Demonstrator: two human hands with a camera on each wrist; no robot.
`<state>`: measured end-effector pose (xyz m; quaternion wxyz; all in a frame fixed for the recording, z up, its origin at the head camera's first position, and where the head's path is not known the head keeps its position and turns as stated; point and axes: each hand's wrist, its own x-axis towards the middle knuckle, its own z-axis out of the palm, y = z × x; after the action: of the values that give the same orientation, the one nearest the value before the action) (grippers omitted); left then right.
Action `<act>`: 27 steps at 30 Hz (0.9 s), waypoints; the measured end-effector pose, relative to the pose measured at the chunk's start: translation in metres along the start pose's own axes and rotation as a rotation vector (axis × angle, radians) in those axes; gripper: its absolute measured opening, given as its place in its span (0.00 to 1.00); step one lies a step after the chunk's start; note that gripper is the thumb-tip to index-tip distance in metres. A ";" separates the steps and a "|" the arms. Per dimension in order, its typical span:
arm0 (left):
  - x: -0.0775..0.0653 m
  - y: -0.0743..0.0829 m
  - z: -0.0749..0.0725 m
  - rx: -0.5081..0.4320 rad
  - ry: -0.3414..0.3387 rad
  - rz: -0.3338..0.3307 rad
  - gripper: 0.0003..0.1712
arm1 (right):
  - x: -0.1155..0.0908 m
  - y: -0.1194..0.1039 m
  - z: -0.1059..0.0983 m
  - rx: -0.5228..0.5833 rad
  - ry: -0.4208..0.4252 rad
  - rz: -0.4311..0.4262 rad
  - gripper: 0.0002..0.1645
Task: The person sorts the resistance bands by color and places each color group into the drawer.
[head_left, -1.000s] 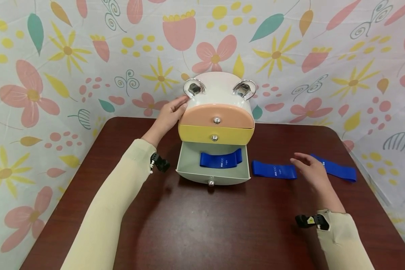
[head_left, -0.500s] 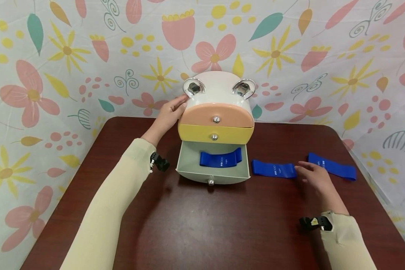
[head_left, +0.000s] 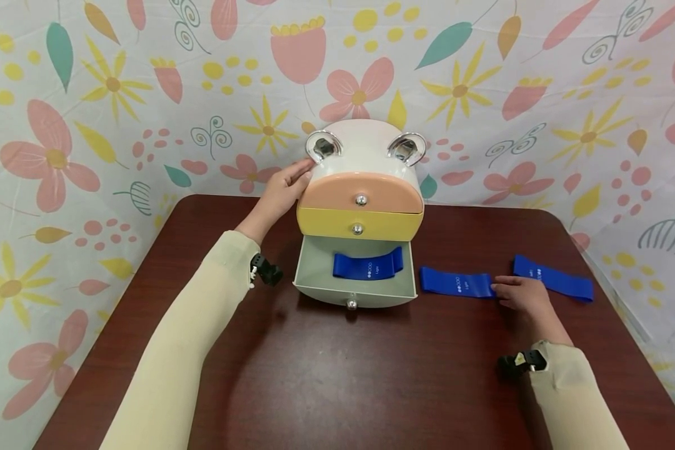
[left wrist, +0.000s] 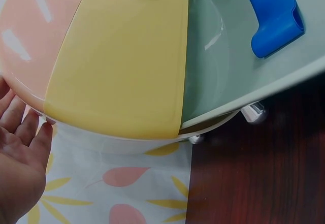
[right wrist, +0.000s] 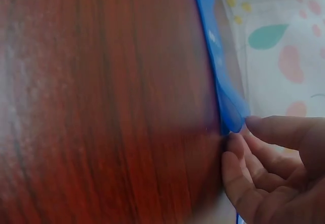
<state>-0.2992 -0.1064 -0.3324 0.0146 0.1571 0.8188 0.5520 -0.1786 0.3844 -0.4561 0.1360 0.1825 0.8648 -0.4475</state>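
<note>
A frog-shaped drawer box [head_left: 365,147] stands at the back of the table, with a white top and silver-ringed eyes. My left hand [head_left: 284,190] rests its fingers against the box's left side, as the left wrist view also shows. The bottom green drawer [head_left: 315,256] is pulled out, with a blue resistance band [head_left: 365,267] lying inside. Right of it, a second blue resistance band [head_left: 455,282] lies flat on the table. My right hand [head_left: 525,297] pinches this band's right end; in the right wrist view the looped end [right wrist: 231,107] sits between the fingertips.
A third blue resistance band [head_left: 562,281] lies just beyond my right hand. The orange drawer [head_left: 337,190] and yellow drawer [head_left: 332,223] are closed. Behind the dark wooden table [head_left: 337,375] hangs a flower-patterned cloth [head_left: 202,75].
My right hand has come down onto the right end of the middle band, and its fingers have drawn together there. My left hand and the drawer box have stayed in place.
</note>
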 end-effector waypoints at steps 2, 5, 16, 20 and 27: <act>0.000 0.000 0.000 -0.001 -0.001 -0.002 0.28 | 0.001 0.000 0.000 0.009 0.005 0.003 0.35; 0.000 0.000 0.000 0.002 0.000 0.002 0.28 | 0.000 -0.001 0.003 -0.006 0.021 -0.015 0.35; 0.001 -0.001 0.000 0.005 -0.002 0.010 0.28 | 0.001 -0.005 0.013 -0.202 0.116 -0.043 0.26; 0.000 -0.001 0.001 0.006 0.001 0.009 0.28 | 0.005 -0.004 0.009 -0.169 0.078 -0.038 0.25; 0.000 -0.002 0.003 -0.003 -0.004 0.016 0.28 | 0.004 -0.003 0.001 -0.069 -0.010 -0.041 0.30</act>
<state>-0.2993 -0.1046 -0.3348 0.0121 0.1649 0.8166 0.5531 -0.1834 0.3826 -0.4562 0.1372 0.1577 0.8826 -0.4210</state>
